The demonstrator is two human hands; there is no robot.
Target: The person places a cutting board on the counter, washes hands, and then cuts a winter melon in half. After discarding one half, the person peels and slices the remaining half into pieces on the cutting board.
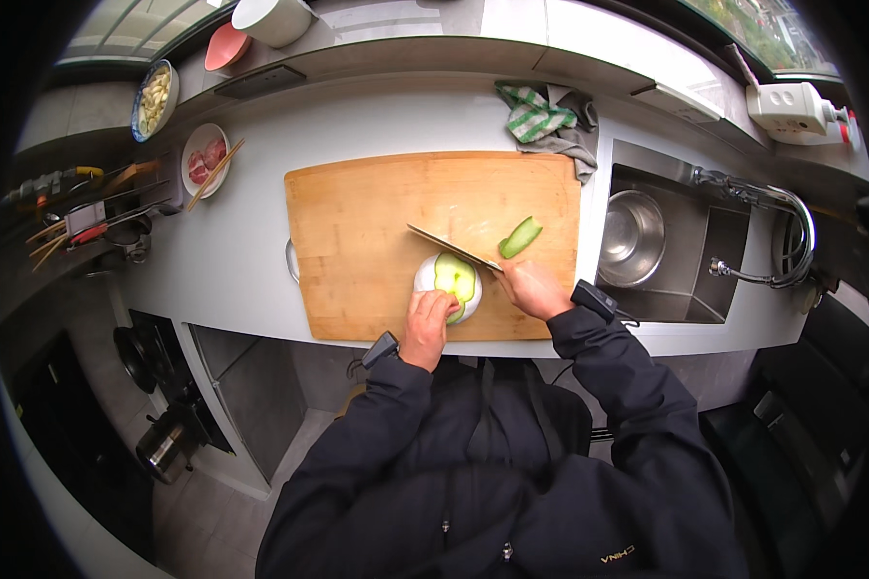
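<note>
My right hand (536,288) grips the handle of a kitchen knife (452,246) with a broad blade. Its blade slants up and left over the wooden cutting board (355,239), just beyond a small white bowl (423,278). In this bowl lie pale green cut vegetable pieces (455,276) with darker green skin. The fingers of my left hand (427,327) are bent over the bowl's near side and pinch the vegetable there; their tips are partly hidden. Right of the blade, a separate curved green vegetable piece (521,237) rests on the board.
A steel sink (695,289) with a metal basin (631,239) and a curved faucet (800,224) is at the right. Cloths (543,119) lie behind the board. At the left are a plate of meat (206,161) with chopsticks (216,175) across it and a bowl of garlic (155,101).
</note>
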